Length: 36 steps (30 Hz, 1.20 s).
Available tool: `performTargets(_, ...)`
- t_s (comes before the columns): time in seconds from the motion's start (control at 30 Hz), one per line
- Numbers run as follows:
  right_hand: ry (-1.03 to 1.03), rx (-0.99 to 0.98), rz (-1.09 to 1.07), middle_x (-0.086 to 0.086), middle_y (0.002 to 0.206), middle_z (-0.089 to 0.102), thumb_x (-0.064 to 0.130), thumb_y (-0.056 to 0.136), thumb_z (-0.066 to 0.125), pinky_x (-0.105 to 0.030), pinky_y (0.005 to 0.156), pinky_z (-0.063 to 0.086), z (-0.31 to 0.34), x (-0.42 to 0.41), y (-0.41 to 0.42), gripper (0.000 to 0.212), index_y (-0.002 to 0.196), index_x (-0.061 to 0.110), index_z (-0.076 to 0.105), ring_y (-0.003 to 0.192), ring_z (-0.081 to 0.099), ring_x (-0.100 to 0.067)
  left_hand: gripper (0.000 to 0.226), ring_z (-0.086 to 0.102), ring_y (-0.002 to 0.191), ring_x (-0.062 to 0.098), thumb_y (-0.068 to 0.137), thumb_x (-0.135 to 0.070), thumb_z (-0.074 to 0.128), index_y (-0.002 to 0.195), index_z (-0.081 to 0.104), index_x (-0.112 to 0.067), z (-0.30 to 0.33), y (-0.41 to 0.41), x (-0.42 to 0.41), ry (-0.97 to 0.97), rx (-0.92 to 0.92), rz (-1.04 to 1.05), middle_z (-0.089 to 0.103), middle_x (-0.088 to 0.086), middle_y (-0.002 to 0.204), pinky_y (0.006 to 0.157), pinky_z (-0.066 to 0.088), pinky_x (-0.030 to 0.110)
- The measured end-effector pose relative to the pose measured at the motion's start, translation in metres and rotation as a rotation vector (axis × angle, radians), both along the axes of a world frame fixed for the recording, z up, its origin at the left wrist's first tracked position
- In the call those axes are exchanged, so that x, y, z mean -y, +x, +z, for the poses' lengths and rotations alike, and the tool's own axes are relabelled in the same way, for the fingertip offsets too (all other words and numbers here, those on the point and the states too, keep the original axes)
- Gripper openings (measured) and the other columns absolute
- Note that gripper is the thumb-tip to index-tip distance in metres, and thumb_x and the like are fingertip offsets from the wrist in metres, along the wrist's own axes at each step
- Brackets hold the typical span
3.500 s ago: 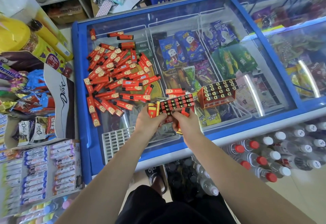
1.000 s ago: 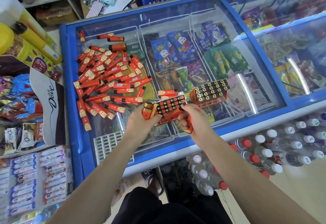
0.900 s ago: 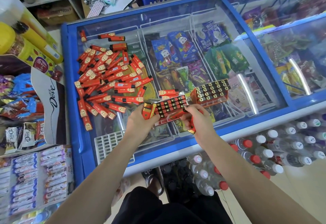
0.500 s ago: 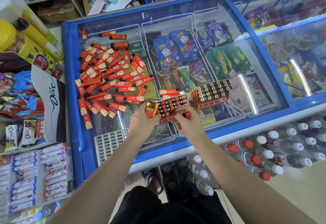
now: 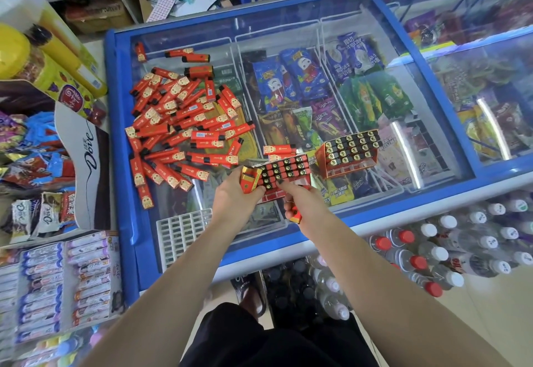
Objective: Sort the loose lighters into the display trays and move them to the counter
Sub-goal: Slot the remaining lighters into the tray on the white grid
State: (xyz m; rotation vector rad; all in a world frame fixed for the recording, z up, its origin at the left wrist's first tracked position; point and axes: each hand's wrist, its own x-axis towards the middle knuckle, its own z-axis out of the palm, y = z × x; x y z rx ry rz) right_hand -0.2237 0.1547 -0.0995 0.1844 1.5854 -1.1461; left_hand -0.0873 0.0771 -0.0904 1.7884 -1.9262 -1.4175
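Observation:
A pile of loose red lighters (image 5: 184, 124) lies on the glass lid of a blue freezer (image 5: 288, 37). My left hand (image 5: 236, 196) grips the left end of a red display tray (image 5: 284, 171) that holds upright lighters with black tops. My right hand (image 5: 300, 199) holds red lighters, one end showing below the palm (image 5: 295, 216), with fingers at the tray's front edge. A second, filled display tray (image 5: 350, 151) stands to the right on the glass. Two loose lighters (image 5: 278, 150) lie just behind the held tray.
A white plastic grid (image 5: 181, 234) lies on the glass near the front left. Snack displays and a Dove chocolate stand (image 5: 86, 158) crowd the left side. Packs of bottled water (image 5: 450, 251) sit on the floor at the right. Shelves and boxes stand behind the freezer.
My right hand has come back to the tray's front edge after being lifted slightly to the right. The tray stays in my left hand. The pile has not moved.

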Motion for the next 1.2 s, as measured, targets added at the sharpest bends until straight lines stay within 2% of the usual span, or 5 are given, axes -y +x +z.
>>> performTargets(0.43, -0.116, -0.249, 0.022, -0.006, 0.074, 0.069, 0.004, 0.1, 0.048, -0.035, 0.067, 0.055, 0.017, -0.024, -0.019, 0.02, 0.1, 0.014, 0.065, 0.064, 0.06, -0.019, 0.072, 0.05, 0.042, 0.008, 0.097, -0.035, 0.071, 0.158, 0.036, -0.02, 0.007, 0.001, -0.003, 0.008, 0.004, -0.047, 0.065, -0.009, 0.089, 0.053, 0.053, 0.032)
performTargets(0.57, -0.092, -0.802, 0.47, 0.003, 0.088, 0.072, 0.012, 0.104, 0.052, -0.013, 0.055, 0.045, 0.017, -0.033, -0.03, 0.024, 0.123, 0.017, 0.067, 0.058, 0.057, 0.0, 0.075, 0.053, 0.048, 0.013, 0.098, -0.034, 0.07, 0.161, 0.032, -0.017, 0.013, -0.001, -0.006, 0.016, 0.006, -0.052, 0.046, -0.022, 0.084, 0.062, 0.06, 0.039)
performTargets(0.73, -0.17, -1.208, 0.718, 0.005, 0.1, 0.07, 0.01, 0.099, 0.061, -0.029, 0.081, 0.048, 0.02, -0.032, -0.035, 0.027, 0.122, 0.018, 0.071, 0.087, 0.054, -0.014, 0.071, 0.052, 0.047, 0.011, 0.098, -0.033, 0.07, 0.158, 0.036, -0.02, 0.012, 0.0, -0.005, 0.023, -0.008, -0.044, 0.051, -0.023, 0.087, 0.059, 0.059, 0.036)
performTargets(0.83, -0.257, -1.193, 0.709, 0.004, 0.106, 0.06, 0.0, 0.094, 0.063, -0.007, 0.076, 0.043, 0.015, -0.028, -0.036, 0.029, 0.119, 0.013, 0.073, 0.078, 0.053, 0.0, 0.069, 0.053, 0.046, 0.011, 0.098, -0.033, 0.07, 0.157, 0.037, -0.02, 0.013, 0.0, -0.005, 0.015, -0.005, -0.049, 0.048, -0.026, 0.086, 0.061, 0.061, 0.039)
performTargets(1.2, -0.201, -1.067, 0.688, 0.0, 0.115, 0.06, 0.006, 0.093, 0.066, -0.01, 0.085, 0.051, 0.0, -0.025, -0.028, 0.026, 0.119, 0.008, 0.072, 0.086, 0.066, -0.008, 0.059, 0.057, 0.052, 0.008, 0.095, -0.033, 0.072, 0.148, 0.048, -0.024, 0.007, 0.0, -0.004, -0.013, -0.015, -0.052, 0.069, -0.011, 0.097, 0.056, 0.052, 0.029)
